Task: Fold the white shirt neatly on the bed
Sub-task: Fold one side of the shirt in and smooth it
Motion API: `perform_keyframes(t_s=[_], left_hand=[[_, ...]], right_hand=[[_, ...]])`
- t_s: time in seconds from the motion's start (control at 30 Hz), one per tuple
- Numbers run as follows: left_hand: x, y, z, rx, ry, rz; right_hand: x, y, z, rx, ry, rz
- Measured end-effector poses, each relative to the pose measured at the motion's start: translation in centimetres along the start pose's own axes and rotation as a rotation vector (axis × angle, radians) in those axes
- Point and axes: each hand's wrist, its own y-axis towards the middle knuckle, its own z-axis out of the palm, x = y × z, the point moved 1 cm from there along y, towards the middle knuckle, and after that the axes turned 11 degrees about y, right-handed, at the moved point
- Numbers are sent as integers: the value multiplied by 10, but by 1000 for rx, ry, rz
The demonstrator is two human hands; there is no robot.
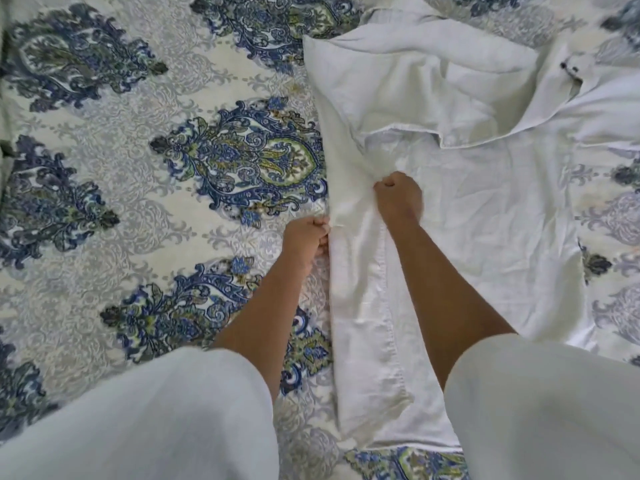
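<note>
The white shirt (pixel 485 216) lay on the right part of the bed (pixel 138 188), collar at the far end. Your left grip (pixel 304 237) pinched the shirt's left edge. Your right grip (pixel 398 197), just right and slightly farther, was curled round bunched cloth. A narrow folded strip of shirt ran near-to-far between your forearms.

The patterned bed (pixel 104 209) is lying open from seven to eleven o'clock; the white shirt (pixel 485 209) is spreading, bunched, from twelve to four.
</note>
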Motion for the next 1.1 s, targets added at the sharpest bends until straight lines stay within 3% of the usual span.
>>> perform_keyframes(t_s=[0.07,0.23,0.47,0.6,0.77,0.93,1.1], left_hand=[[7,1,-1,44,-70,-14],[3,-4,-4,114,-124,20],[2,-15,-4,228,8,108],[8,-29,2,172,4,34],[29,-46,6,131,-33,-74],[75,-98,10,214,2,-138],[133,-154,16,167,115,-281]], right_hand=[[-2,11,-4,-35,30,61],[-2,22,-3,158,15,143],[-5,22,-15,289,327,238],[-5,3,-27,376,265,216],[-50,-58,-30,408,140,335],[-99,-136,-47,424,228,433],[-141,-195,-50,467,375,553]])
